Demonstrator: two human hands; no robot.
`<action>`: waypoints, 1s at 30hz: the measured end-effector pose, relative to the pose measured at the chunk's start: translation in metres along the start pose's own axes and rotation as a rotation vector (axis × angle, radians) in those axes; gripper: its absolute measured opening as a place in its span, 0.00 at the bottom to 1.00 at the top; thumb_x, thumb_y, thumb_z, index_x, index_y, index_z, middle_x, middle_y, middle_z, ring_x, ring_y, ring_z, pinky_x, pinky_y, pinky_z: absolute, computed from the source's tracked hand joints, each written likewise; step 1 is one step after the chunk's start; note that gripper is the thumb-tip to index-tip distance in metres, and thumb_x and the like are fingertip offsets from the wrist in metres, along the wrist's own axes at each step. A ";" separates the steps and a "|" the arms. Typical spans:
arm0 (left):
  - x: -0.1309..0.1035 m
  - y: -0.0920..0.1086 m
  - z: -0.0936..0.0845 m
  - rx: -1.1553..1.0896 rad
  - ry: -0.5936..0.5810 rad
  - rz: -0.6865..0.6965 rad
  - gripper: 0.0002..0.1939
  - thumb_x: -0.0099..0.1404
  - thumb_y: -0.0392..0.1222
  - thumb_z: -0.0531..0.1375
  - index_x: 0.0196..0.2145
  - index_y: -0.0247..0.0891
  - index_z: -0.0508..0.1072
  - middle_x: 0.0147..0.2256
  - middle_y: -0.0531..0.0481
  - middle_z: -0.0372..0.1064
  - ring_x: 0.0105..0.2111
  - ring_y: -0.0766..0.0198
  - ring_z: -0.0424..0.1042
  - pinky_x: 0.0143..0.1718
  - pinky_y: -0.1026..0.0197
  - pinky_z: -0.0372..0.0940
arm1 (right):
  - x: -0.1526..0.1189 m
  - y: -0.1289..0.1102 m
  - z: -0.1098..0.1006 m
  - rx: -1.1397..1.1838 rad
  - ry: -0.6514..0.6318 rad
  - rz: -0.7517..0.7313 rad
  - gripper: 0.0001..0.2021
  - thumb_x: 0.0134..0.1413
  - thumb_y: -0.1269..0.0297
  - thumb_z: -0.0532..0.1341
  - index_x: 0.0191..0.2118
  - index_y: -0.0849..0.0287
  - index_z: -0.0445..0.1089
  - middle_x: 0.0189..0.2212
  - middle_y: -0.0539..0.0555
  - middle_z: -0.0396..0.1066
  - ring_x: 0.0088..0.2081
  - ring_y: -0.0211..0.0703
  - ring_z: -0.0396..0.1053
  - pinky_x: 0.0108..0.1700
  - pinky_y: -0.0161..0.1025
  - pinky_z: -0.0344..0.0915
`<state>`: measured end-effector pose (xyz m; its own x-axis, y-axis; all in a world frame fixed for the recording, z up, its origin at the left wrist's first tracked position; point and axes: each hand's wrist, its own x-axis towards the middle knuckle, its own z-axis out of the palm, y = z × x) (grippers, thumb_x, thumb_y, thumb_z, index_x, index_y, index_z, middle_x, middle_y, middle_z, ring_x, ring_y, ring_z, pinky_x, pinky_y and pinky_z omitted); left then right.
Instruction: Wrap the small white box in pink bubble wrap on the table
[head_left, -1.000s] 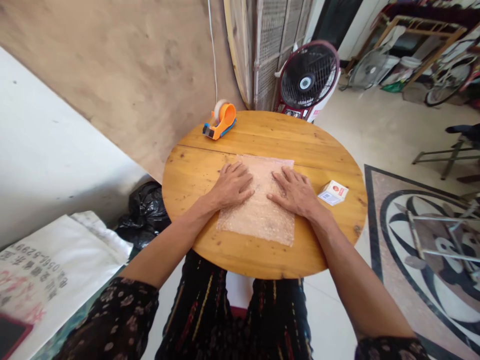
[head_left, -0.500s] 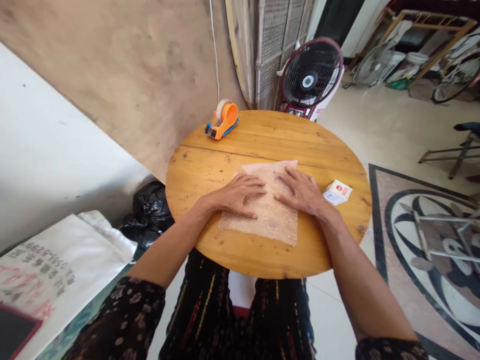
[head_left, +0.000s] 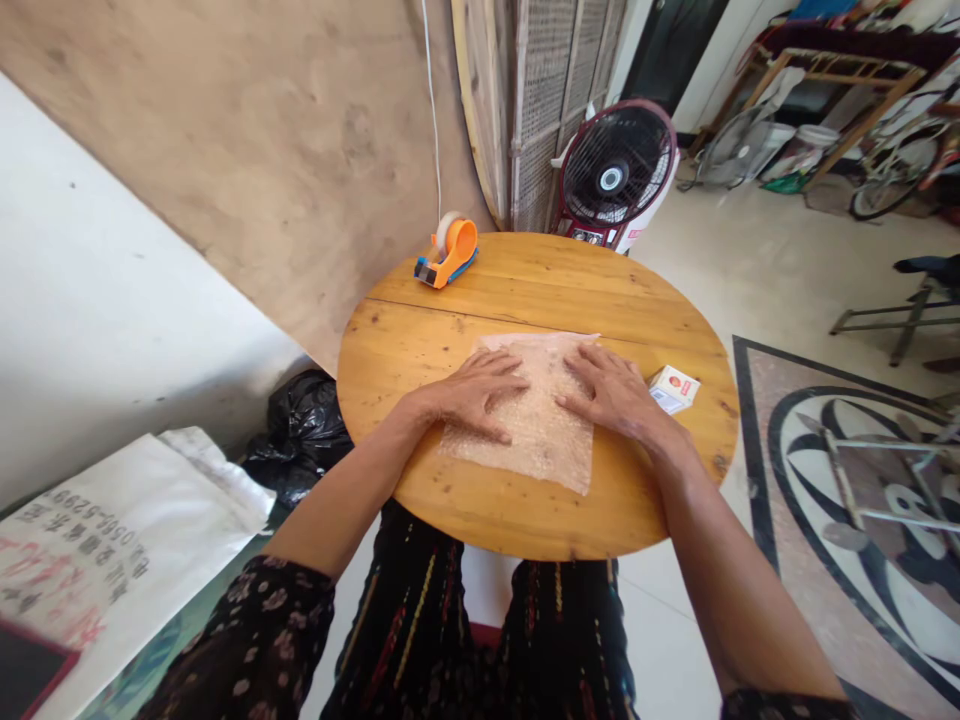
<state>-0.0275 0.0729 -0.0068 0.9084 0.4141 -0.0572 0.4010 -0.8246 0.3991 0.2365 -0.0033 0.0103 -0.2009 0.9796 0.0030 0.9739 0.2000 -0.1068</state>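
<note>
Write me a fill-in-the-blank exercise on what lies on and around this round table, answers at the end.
The left hand and the right hand both rest on one sheet of bubble wrap, with fingers spread, not ____. The body of the tape dispenser is mainly ____ in colour. The small box is nearer to the ____ hand. The maroon-rimmed appliance just beyond the wooden table is a ____.

Missing words: clenched; orange; right; fan.

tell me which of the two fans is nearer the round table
The dark-red-rimmed fan, just past the round table's far edge; the grey fan stands farther back, near the bicycle.
</note>
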 end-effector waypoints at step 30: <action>-0.002 0.001 -0.002 0.004 0.019 0.030 0.49 0.51 0.69 0.63 0.63 0.42 0.59 0.66 0.39 0.48 0.66 0.39 0.41 0.65 0.41 0.36 | -0.053 -0.019 -0.011 -0.039 -0.071 -0.136 0.34 0.56 0.44 0.57 0.63 0.59 0.60 0.64 0.65 0.57 0.63 0.62 0.57 0.59 0.61 0.56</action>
<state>-0.0285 0.0717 -0.0046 0.9178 0.3960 -0.0276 0.3737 -0.8385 0.3965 0.2297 -0.0588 0.0230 -0.3369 0.9399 -0.0552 0.9403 0.3329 -0.0714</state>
